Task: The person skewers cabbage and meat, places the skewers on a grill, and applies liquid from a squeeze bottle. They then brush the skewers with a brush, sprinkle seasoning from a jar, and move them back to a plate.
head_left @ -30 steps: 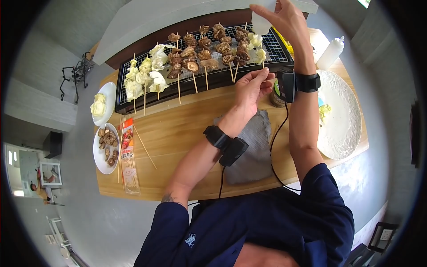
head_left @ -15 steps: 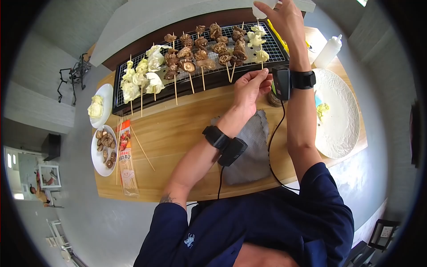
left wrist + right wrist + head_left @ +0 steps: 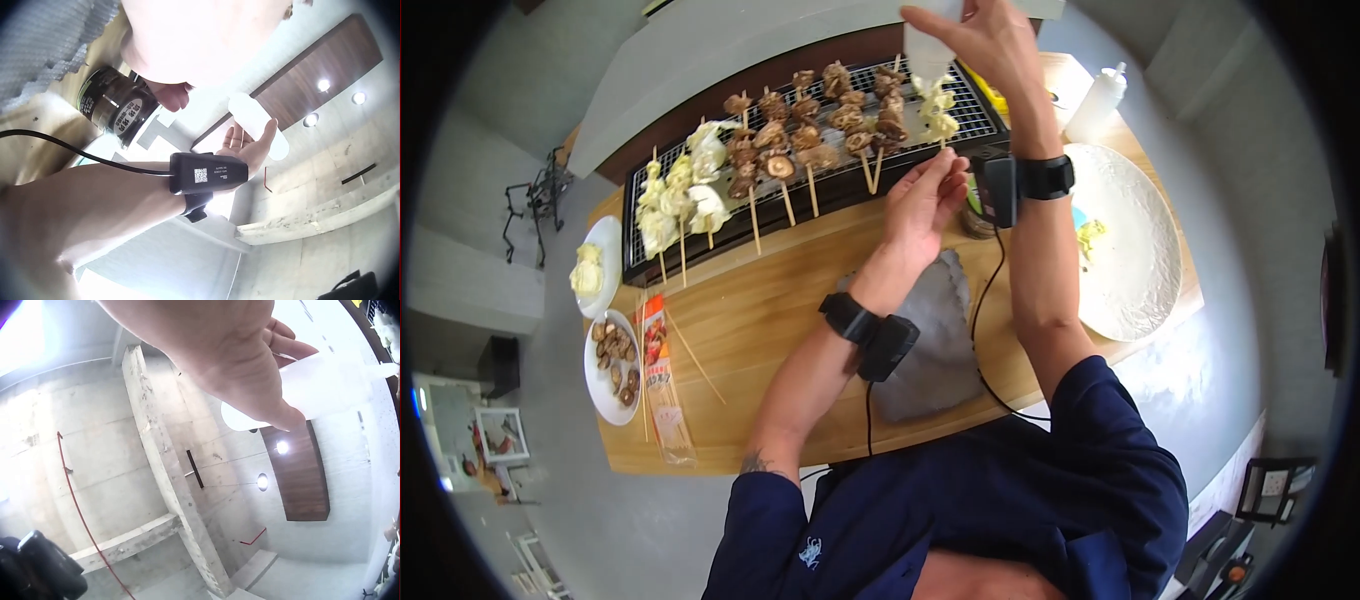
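Observation:
In the head view the right hand (image 3: pixel 990 52) grips a white squeeze bottle (image 3: pixel 928 52), tipped with its nozzle end down over the cabbage skewer (image 3: pixel 938 110) at the grill's right end. The right wrist view shows the fingers and thumb around the bottle (image 3: pixel 325 387). Just below the grill's near edge, the left hand (image 3: pixel 920 205) pinches the stick end of that same skewer between thumb and fingers. Mushroom skewers (image 3: pixel 776 163) and more cabbage skewers (image 3: pixel 662 205) lie across the grill (image 3: pixel 980 120) to the left.
A second squeeze bottle (image 3: pixel 1098 103) and a large white plate (image 3: pixel 1150 250) stand at the right. Beside the left hand is a dark jar (image 3: pixel 977 222). A grey cloth (image 3: pixel 930 350), a skewer packet (image 3: pixel 662 380), a mushroom plate (image 3: pixel 603 400) and a cabbage plate (image 3: pixel 608 290) are nearer.
The head view has shifted, so the whole scene sits further left. The right hand's bottle has moved over the cabbage skewer, while the left hand keeps its pinch on the stick.

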A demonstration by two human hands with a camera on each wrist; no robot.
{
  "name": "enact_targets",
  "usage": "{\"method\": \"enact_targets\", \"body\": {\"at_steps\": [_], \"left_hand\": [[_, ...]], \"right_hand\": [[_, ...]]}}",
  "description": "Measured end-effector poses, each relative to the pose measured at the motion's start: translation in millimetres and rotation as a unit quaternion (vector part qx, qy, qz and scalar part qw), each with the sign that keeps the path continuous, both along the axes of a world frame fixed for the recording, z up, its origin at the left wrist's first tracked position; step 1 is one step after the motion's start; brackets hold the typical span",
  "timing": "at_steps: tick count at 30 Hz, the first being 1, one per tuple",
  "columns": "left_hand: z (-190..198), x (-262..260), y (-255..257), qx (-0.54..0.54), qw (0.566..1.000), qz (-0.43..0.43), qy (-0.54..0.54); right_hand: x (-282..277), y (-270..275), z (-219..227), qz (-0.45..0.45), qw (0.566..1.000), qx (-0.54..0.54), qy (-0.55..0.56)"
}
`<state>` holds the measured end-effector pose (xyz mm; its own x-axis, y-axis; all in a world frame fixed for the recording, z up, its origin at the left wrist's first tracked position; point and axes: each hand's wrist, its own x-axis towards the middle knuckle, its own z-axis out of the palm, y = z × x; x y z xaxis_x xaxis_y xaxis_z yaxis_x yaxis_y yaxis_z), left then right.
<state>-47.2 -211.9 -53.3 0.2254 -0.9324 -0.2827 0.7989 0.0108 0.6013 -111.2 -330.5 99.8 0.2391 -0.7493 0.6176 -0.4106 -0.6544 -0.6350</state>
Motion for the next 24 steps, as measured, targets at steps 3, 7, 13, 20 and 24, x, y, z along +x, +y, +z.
{"method": "enact_targets", "body": {"at_steps": [3, 7, 13, 20, 24], "left_hand": [[-2, 2, 2, -0.025, 0.999, -0.024, 0.006], [-7, 7, 3, -0.022, 0.998, -0.055, -0.023], [9, 17, 35, 0.001, 0.989, -0.111, -0.095], [52, 32, 107, 0.028, 0.875, -0.188, -0.445], [26, 58, 135, -0.062, 0.789, -0.141, -0.595]], "right_hand": [[2, 4, 0, 0.042, 0.995, -0.003, -0.085], [-3, 20, 13, 0.047, 0.992, 0.059, -0.103], [-12, 39, 14, 0.114, 0.976, -0.064, -0.173], [-87, 104, 58, 0.085, 0.994, -0.062, 0.025], [-124, 100, 64, 0.003, 0.954, -0.216, 0.209]]}}
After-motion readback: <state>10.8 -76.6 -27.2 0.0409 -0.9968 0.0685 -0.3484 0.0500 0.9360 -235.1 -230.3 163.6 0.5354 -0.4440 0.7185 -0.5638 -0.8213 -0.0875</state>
